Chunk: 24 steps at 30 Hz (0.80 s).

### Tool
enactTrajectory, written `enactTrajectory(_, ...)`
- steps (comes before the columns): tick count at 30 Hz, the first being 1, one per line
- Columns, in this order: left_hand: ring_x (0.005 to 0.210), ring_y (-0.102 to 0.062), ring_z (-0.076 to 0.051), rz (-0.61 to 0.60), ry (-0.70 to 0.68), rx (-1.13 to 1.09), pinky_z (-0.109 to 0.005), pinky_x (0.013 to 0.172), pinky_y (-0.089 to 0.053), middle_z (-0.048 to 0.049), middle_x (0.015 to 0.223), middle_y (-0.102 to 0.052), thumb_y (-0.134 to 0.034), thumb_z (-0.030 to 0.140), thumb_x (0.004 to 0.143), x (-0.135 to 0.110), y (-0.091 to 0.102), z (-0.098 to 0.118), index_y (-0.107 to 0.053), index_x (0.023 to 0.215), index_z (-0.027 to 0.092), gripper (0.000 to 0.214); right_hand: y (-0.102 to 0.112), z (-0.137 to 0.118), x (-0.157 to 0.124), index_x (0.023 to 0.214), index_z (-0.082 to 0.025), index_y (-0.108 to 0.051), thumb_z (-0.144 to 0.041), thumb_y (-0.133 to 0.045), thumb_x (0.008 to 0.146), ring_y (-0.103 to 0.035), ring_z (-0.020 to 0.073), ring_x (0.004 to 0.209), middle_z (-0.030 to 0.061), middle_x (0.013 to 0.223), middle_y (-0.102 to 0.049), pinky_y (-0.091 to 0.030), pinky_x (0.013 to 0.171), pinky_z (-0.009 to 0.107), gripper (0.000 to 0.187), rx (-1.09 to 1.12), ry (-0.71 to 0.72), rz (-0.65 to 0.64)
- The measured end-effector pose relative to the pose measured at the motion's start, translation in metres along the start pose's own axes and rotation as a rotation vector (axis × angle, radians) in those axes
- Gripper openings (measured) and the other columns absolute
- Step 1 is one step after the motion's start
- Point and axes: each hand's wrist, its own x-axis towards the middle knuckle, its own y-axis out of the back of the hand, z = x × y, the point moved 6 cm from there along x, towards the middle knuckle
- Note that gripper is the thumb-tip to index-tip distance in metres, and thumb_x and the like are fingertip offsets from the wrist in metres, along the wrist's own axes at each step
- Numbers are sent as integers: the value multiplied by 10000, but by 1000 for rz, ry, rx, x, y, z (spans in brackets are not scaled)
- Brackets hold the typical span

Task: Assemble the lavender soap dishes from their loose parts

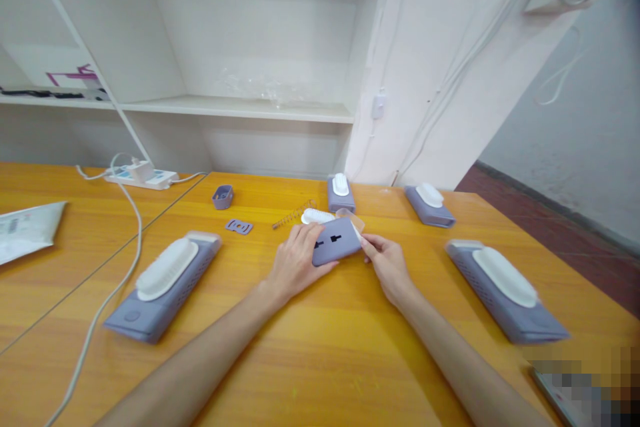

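My left hand (pixel 296 260) grips the left end of a small purple device body (pixel 336 241) with two dark slots on its top. My right hand (pixel 385 261) pinches the device's right end with thumb and fingers. Both hands hold it just above the orange wooden table (pixel 320 360). Right behind it lie a white oval pad (pixel 316 215), a thin translucent piece (pixel 351 217) and a coil spring (pixel 294 215). A small purple cap (pixel 223 197) and a flat purple plate (pixel 239 226) lie further left.
Two large purple units with white tops lie at left (pixel 163 287) and right (pixel 505 290). Two smaller ones sit at the back (pixel 341 193) (pixel 430 205). A white power strip (pixel 143 176) with a cable (pixel 107 293) runs down the left side. White shelving stands behind.
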Motion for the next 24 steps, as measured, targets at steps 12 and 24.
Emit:
enactTrajectory(12, 1004, -522, -243, 68, 5, -92, -389, 816, -493, -69, 1106, -567, -719, 439, 643, 2, 5, -1, -397, 1197, 223, 676, -3, 6, -1, 956, -117, -698, -384, -653, 709, -459, 125, 591, 67, 808, -685, -340, 550, 253, 366, 103, -11, -6)
enactTrajectory(24, 1006, -530, -251, 84, 64, 20, -380, 774, -513, -74, 1116, -573, -691, 494, 663, -5, 4, -1, -358, 1230, 214, 714, -3, -11, -10, 791, -147, -679, -403, -652, 723, -469, 129, 584, 19, 684, -640, -346, 557, 256, 266, 103, 118, 100)
